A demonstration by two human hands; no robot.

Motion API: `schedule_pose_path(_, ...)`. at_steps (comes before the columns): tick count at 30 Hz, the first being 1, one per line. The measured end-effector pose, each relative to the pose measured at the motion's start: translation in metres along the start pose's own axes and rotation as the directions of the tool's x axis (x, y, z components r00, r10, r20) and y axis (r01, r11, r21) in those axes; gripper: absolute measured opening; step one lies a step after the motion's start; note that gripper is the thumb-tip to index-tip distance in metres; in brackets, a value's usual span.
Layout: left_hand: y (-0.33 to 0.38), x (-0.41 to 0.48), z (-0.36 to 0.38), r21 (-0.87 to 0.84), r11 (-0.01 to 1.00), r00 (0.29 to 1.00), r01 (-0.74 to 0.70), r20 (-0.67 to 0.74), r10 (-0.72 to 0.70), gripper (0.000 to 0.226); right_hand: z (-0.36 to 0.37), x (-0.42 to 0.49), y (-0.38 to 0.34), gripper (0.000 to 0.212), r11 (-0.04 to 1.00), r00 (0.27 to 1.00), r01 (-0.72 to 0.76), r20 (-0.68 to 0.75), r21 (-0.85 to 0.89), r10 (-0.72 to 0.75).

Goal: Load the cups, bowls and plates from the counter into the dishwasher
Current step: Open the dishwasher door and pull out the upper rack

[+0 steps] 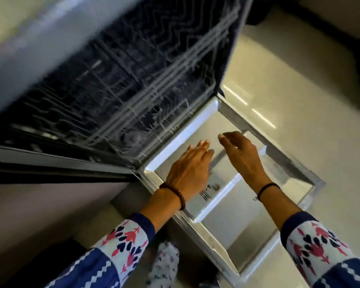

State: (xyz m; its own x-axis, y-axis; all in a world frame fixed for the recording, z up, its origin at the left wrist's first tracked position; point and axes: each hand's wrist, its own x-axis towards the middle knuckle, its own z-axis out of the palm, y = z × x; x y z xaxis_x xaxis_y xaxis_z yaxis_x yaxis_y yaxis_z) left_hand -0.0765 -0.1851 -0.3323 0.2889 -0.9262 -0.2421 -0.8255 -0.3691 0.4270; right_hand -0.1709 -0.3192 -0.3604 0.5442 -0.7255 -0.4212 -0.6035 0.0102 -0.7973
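Note:
The dishwasher stands open, its dark inside filled with grey wire racks that look blurred. Its steel door lies folded down flat over the floor. My left hand hovers above the door's inner face, fingers apart and pointing toward the racks, holding nothing. My right hand hangs beside it, fingers loosely curled and spread, also with nothing in it. No cup, bowl or plate shows in this view.
The counter front runs across the upper left above the machine. Pale glossy floor tiles stretch to the right of the door. Patterned sleeves cover both forearms, and a patterned trouser leg shows below.

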Motion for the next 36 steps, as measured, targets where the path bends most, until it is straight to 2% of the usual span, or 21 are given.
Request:
schedule_pose_path(4, -0.027, -0.001, -0.054, 0.102, 0.994, 0.972, 0.035, -0.234, -0.011, 0.054, 0.012, 0.021, -0.075, 0.044, 0.979, 0.996, 0.078, 0.032, 0.19, -0.086)
schedule_pose_path(7, -0.038, -0.003, -0.085, 0.1, 0.993, 0.933, 0.059, -0.359, -0.019, 0.058, 0.02, 0.038, -0.12, 0.051, 0.942, 0.99, 0.052, 0.106, 0.33, -0.092)
schedule_pose_path(10, -0.047, -0.003, -0.103, 0.077, 0.994, 0.932, 0.076, -0.361, -0.043, 0.066, 0.028, 0.055, -0.158, 0.054, 0.919, 0.988, -0.012, 0.149, 0.394, -0.051)
schedule_pose_path(13, -0.062, -0.004, -0.114, 0.013, 0.988, 0.912, 0.153, -0.387, -0.136, 0.074, 0.037, 0.071, -0.187, 0.03, 0.938, 0.984, -0.086, 0.177, 0.336, 0.026)
schedule_pose_path(15, -0.073, -0.007, -0.113, -0.09, 0.962, 0.892, 0.259, -0.36, -0.274, 0.075, 0.041, 0.076, -0.197, 0.021, 0.955, 0.978, -0.133, 0.19, 0.264, 0.083)
schedule_pose_path(17, -0.082, -0.011, -0.11, -0.115, 0.94, 0.884, 0.322, -0.32, -0.342, 0.073, 0.045, 0.076, -0.2, 0.018, 0.954, 0.976, -0.16, 0.187, 0.253, 0.114)
schedule_pose_path(19, -0.085, -0.015, -0.11, -0.142, 0.939, 0.894, 0.314, -0.29, -0.342, 0.071, 0.048, 0.072, -0.198, 0.019, 0.946, 0.974, -0.162, 0.199, 0.279, 0.108)
schedule_pose_path(22, -0.083, -0.021, -0.115, -0.284, 0.919, 0.892, 0.272, -0.284, -0.351, 0.066, 0.053, 0.062, -0.192, 0.017, 0.93, 0.974, -0.168, 0.198, 0.326, 0.106)
schedule_pose_path(25, -0.076, -0.026, -0.118, -0.364, 0.901, 0.903, 0.236, -0.261, -0.342, 0.057, 0.046, 0.059, -0.187, 0.028, 0.937, 0.97, -0.181, 0.21, 0.298, 0.121)
schedule_pose_path(29, -0.057, -0.034, -0.119, -0.458, 0.834, 0.897, 0.307, -0.154, -0.415, 0.042, 0.023, 0.046, -0.174, 0.035, 0.941, 0.953, -0.218, 0.266, 0.258, 0.148)
schedule_pose_path(34, -0.012, -0.054, -0.099, -0.486, 0.816, 0.926, 0.314, -0.032, -0.375, 0.04, -0.007, 0.003, -0.142, 0.03, 0.853, 0.934, -0.351, 0.216, 0.387, 0.286)
schedule_pose_path(36, 0.012, -0.066, -0.088, -0.524, 0.781, 0.924, 0.341, 0.033, -0.382, 0.04, -0.025, -0.018, -0.123, 0.032, 0.842, 0.935, -0.35, 0.203, 0.41, 0.29)
